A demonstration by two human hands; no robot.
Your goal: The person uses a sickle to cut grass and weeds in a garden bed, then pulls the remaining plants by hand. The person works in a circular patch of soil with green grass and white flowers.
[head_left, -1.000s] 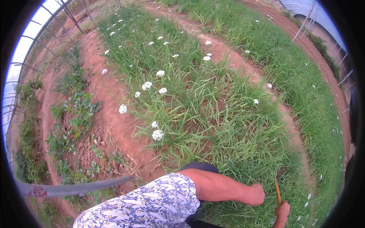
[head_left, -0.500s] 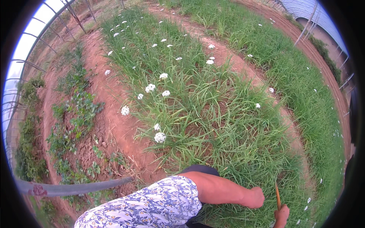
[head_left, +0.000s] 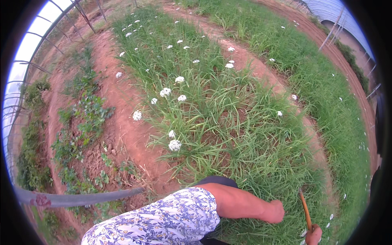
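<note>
My left hand [head_left: 277, 211] curls at the grassy leaves [head_left: 263, 179], its hold I cannot tell, while my right hand [head_left: 313, 236] wraps the wooden handle [head_left: 305, 208] slanting beside it, apparently working among them, next needing careful aim.

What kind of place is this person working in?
It looks like a farm plot, perhaps beside growing tunnels: long strips of grassy green plants with white flowers, reddish bare soil between them, and a curved roof at upper right.
</note>
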